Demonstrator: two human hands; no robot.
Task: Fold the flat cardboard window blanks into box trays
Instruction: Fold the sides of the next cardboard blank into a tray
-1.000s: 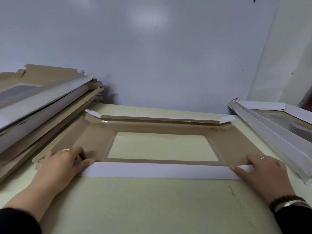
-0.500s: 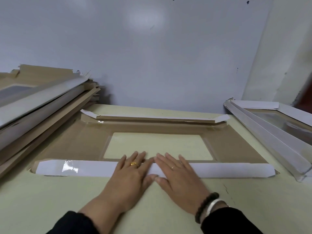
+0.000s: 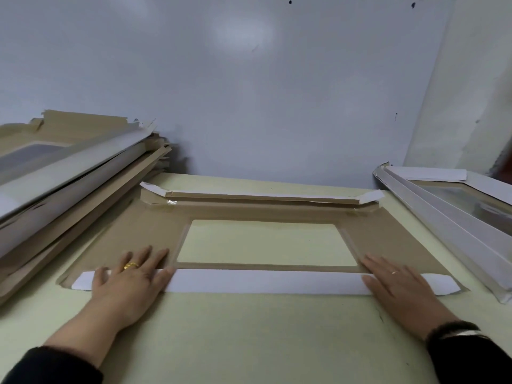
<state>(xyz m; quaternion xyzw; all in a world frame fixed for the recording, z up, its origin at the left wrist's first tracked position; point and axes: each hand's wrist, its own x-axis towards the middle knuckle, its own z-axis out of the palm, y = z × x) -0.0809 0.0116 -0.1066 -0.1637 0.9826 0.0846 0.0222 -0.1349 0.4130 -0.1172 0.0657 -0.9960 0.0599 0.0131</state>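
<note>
A brown cardboard window blank [image 3: 393,245] lies flat on the pale green table [image 3: 249,336], with a rectangular window [image 3: 266,242] cut in its middle. Its near flap [image 3: 266,282] is folded over, white side up. The far flap [image 3: 263,196] is folded back too, with white corner tabs sticking up. My left hand [image 3: 130,281] presses flat on the near flap's left part, fingers straight. My right hand [image 3: 399,284] presses flat on its right part.
A tall slanting stack of flat blanks [image 3: 69,187] fills the left side. A folded white tray [image 3: 454,223] with a clear window stands at the right edge. A grey wall [image 3: 263,92] closes the back.
Both hands slid apart along the near flap, from its middle out towards its two ends, pressing it flat.
</note>
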